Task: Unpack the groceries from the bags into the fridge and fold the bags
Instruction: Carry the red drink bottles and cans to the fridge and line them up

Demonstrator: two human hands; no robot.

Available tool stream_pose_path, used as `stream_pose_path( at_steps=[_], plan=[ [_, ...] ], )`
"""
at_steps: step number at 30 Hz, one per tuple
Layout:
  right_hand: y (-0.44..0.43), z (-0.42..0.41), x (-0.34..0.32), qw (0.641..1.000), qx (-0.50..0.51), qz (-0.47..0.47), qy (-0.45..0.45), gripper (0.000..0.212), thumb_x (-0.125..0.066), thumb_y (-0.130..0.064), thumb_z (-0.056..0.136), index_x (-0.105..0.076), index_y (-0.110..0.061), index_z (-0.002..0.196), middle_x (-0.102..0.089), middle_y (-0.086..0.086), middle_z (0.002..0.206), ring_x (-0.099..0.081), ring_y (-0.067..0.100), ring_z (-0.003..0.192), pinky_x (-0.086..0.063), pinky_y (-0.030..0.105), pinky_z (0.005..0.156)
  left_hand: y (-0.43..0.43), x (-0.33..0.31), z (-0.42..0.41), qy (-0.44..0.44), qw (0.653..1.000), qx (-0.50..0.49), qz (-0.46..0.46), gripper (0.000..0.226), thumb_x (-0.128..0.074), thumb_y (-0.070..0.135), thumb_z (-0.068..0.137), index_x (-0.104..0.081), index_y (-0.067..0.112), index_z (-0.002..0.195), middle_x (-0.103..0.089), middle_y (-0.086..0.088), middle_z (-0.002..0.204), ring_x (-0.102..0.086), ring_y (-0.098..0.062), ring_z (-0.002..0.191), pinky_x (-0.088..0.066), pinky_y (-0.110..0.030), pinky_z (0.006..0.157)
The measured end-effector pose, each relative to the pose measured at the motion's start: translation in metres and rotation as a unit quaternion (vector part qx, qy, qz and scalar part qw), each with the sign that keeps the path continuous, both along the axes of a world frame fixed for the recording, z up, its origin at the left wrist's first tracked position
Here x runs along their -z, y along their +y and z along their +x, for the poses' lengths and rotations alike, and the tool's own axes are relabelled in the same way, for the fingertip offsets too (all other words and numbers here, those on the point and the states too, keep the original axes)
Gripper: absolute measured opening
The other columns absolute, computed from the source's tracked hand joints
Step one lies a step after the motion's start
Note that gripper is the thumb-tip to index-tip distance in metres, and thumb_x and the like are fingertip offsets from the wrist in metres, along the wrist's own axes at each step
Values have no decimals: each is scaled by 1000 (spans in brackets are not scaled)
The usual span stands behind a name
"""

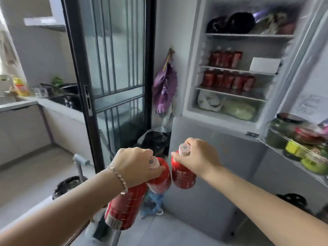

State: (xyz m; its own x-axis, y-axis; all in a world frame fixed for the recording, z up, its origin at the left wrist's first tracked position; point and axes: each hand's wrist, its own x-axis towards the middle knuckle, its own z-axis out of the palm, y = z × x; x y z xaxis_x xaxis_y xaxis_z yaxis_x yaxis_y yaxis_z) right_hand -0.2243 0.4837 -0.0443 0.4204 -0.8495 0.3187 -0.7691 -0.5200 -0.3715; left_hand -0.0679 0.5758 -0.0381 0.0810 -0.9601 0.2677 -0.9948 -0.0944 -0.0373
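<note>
My left hand (134, 164) grips two red bottles by their necks: one (159, 180) hangs upright, the other (122, 208) tilts down to the left under my wrist. My right hand (198, 157) holds a third red bottle (182, 176) by its neck, its pale cap showing. All three hang in front of the fridge's lower door (221, 166). The fridge's upper compartment (239, 68) stands open, with rows of red bottles (229, 80) on two middle shelves. A blue bag (152, 203) lies on the floor below the bottles.
The open fridge door (301, 144) at right carries jars in its rack. Dark bags fill the top shelf, greens the bottom drawer. A purple bag (165, 89) hangs beside the fridge, a black bag (156, 141) below it. A barred glass door and a kitchen counter stand at left.
</note>
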Motion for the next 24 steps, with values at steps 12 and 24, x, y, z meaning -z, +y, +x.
stream_pose_path(
  at_steps=[12,24],
  plan=[
    [-253,-46,-58,973,219,-12,-78,35,-63,-49,76,-57,-15,79,-61,-3,76,-58,21,74,-41,29,60,-320,-71,-23,-10,985,167,-44,46,-42,69,80,-43,24,68,-49,10,64,-53,-14,66,-43,-25,65],
    [-518,-85,-103,930,237,-144,-241,27,-64,-42,80,-49,-23,68,-54,-12,67,-48,9,63,-34,26,55,-563,-110,-66,27,976,155,-152,48,-41,69,81,-38,23,67,-46,10,64,-52,-17,68,-38,-26,63]
  ],
)
